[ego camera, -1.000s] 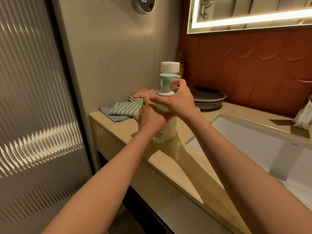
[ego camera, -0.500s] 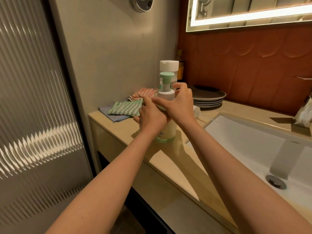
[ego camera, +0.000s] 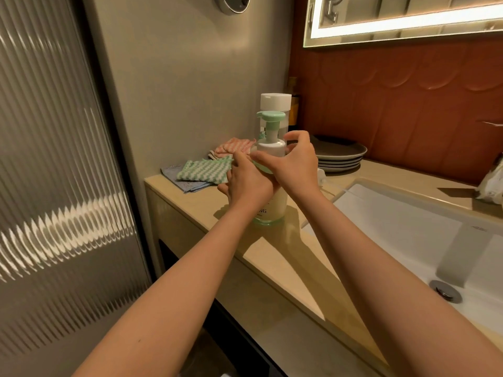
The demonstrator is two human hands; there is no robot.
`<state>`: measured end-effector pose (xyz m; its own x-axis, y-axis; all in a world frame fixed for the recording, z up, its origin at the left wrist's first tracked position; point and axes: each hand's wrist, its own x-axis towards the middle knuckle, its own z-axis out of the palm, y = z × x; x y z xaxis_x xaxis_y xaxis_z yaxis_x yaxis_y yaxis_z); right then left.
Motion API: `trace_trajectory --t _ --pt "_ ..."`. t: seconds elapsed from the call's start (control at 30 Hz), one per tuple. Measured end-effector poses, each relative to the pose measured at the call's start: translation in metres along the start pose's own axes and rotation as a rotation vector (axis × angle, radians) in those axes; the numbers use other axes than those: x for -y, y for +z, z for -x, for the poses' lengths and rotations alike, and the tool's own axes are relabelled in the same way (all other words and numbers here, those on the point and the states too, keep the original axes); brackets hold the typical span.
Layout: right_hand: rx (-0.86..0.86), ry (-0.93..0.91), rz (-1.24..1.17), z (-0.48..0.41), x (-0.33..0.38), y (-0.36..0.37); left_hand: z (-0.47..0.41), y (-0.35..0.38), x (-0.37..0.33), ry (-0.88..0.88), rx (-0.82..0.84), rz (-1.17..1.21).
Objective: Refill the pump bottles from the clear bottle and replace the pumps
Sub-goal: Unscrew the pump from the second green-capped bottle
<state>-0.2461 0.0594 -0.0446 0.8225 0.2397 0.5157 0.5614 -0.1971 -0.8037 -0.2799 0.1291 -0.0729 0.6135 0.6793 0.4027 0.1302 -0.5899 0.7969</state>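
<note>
Access from the lower centre of the frame is open: a bare strip of bench (ego camera: pixel 275 257) runs from the base of the pump bottle (ego camera: pixel 272 210) toward the viewer. It is bounded at right by the open sink basin (ego camera: pixel 394 235) and at left by the ribbed glass panel (ego camera: pixel 54 172). Behind the pump bottle, passage is obstructed by a white-capped bottle (ego camera: pixel 275 101) just beyond it, stacked plates (ego camera: pixel 341 156) at right rear and folded cloths (ego camera: pixel 204 174) at left rear beside the wall (ego camera: pixel 177 91). The left hand (ego camera: pixel 251 183) and right hand (ego camera: pixel 298 167) curl round the pump bottle's near sides, blocking them.
</note>
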Motion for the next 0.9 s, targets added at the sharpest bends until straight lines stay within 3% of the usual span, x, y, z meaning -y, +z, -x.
trace_trajectory --t 0.2,0.4,0.53,0.7,0.9 --pt "0.051 0.017 -0.096 0.004 0.001 -0.006 -0.001 0.000 0.000 -0.005 0.027 -0.029" --pt "0.002 0.023 0.030 -0.002 -0.002 0.000 -0.003 0.001 -0.001 -0.025 0.001 -0.005" --pt "0.082 0.002 0.000 -0.004 -0.004 0.001 -0.006 0.002 0.001 -0.034 0.002 -0.018" --pt "-0.020 0.031 0.069 -0.002 0.002 0.005 -0.007 0.002 0.003 -0.024 -0.007 -0.006" --pt "0.094 0.060 0.025 -0.004 0.012 0.003 -0.013 0.000 0.007 -0.042 0.030 -0.018"
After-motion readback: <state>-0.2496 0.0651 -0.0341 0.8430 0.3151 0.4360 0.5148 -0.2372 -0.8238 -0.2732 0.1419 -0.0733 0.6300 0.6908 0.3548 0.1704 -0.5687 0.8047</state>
